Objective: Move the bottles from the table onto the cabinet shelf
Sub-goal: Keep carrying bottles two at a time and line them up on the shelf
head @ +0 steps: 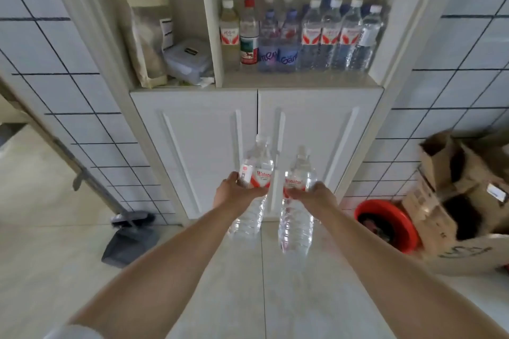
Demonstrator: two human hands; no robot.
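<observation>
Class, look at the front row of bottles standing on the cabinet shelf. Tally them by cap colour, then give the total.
White-capped bottles: 5
Blue-capped bottles: 2
Red-capped bottle: 1
Total: 8

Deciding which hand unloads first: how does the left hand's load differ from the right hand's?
The left hand grips two clear water bottles side by side; the right hand grips one water bottle. The left pair sits higher in view than the right bottle. All are clear, red-labelled, caps pointing toward the cabinet shelf, which is already crowded.
</observation>
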